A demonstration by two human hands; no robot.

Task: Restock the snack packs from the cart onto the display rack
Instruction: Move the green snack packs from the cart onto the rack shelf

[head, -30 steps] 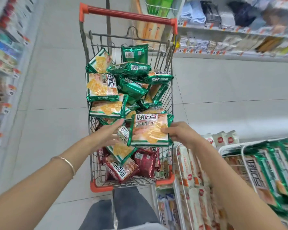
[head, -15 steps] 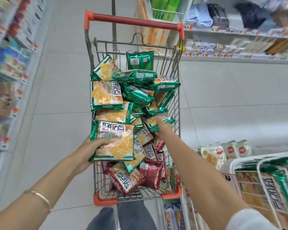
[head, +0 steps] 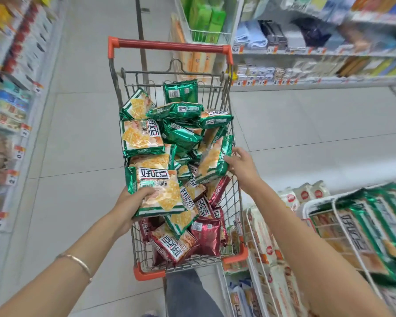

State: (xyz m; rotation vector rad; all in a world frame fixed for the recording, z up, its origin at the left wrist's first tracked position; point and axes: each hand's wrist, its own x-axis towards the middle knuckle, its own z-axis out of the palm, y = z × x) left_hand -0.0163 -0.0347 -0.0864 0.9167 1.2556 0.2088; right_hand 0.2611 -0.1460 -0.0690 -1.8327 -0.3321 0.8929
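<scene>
Setting: A person stands at the near end of a wire cart [head: 169,45] with an orange handle, in a shop aisle lined with blurred shelves.
Cart load: A heap of green snack packs [head: 183,136] fills most of the basket, and maroon packs [head: 207,234] lie at the near end.
Left hand [head: 129,203]: It grips a face-up pack [head: 160,191] at its lower left edge, thumb on the printed front and fingers underneath, over the cart's near-left part.
Right hand [head: 240,163]: Its fingers curl round the right edge of a tilted pack [head: 213,159], raised on edge over the cart's right side.
Display rack [head: 306,205]: A white wire frame just right of the cart holds rows of stocked green packs [head: 380,216]. White bags [head: 304,195] with red marks sit beside them.
Detail: A thin bangle [head: 76,261] circles the left wrist.
</scene>
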